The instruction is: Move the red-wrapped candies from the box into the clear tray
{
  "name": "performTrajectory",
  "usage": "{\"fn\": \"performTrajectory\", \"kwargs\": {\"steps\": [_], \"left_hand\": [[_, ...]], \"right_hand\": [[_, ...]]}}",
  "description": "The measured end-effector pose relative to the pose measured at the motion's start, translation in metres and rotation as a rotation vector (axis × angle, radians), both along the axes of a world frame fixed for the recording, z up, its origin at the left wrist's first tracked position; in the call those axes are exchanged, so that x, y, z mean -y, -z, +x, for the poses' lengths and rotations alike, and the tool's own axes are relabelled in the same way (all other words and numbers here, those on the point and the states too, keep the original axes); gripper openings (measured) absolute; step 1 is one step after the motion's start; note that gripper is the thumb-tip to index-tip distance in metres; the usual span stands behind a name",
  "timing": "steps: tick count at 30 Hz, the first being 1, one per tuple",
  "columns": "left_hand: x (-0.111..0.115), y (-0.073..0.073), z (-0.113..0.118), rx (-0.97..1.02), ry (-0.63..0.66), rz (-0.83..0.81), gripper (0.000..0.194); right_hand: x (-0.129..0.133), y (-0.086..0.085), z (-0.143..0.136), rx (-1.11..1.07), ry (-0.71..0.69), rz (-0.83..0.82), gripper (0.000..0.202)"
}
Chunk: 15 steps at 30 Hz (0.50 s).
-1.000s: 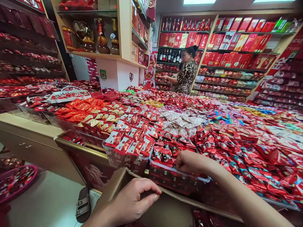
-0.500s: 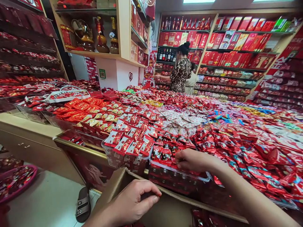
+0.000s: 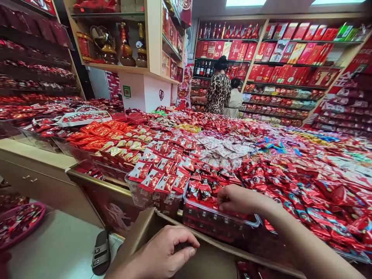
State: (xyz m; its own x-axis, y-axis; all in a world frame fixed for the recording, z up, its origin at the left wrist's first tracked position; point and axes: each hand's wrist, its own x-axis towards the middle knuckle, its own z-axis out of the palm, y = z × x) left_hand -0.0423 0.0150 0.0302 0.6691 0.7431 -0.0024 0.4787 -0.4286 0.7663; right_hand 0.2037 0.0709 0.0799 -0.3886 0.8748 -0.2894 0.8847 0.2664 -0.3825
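Note:
My right hand [image 3: 236,198] reaches into a clear plastic tub [image 3: 221,221] of small red-and-black wrapped candies [image 3: 205,188]. Its fingers are curled down among the wrappers, and whatever they grip is hidden beneath them. Over an open cardboard box [image 3: 215,257] hovers my left hand [image 3: 171,252], loosely curved with a gap between thumb and fingers and nothing visible in it. A few dark red wrapped pieces [image 3: 247,269] show inside the box at the bottom edge. Left of the tub stands another clear tub with red-and-white candy packets [image 3: 154,178].
A wide display of loose wrapped candies [image 3: 290,166] spreads beyond the tubs. Two people [image 3: 219,91] stand at the far shelves [image 3: 261,66]. A sandal [image 3: 101,254] and a pink basket [image 3: 43,213] are on the lower left, beside a wooden counter [image 3: 35,155].
My right hand has shifted slightly right, its thumb lower among the candies. My left hand has barely moved, sinking slightly. A person in the background has turned further away.

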Motion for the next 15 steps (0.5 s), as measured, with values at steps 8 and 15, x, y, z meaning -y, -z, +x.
{"fn": "performTrajectory", "kwargs": {"steps": [8,15], "left_hand": [[0.003,0.008,-0.002,-0.035,-0.003,-0.033,0.019],[0.003,0.021,-0.003,-0.046,-0.013,-0.044,0.020]], "right_hand": [[-0.010,0.005,-0.014,-0.084,0.067,0.176,0.011],[-0.010,0.002,-0.026,-0.163,0.099,0.182,0.010]]}}
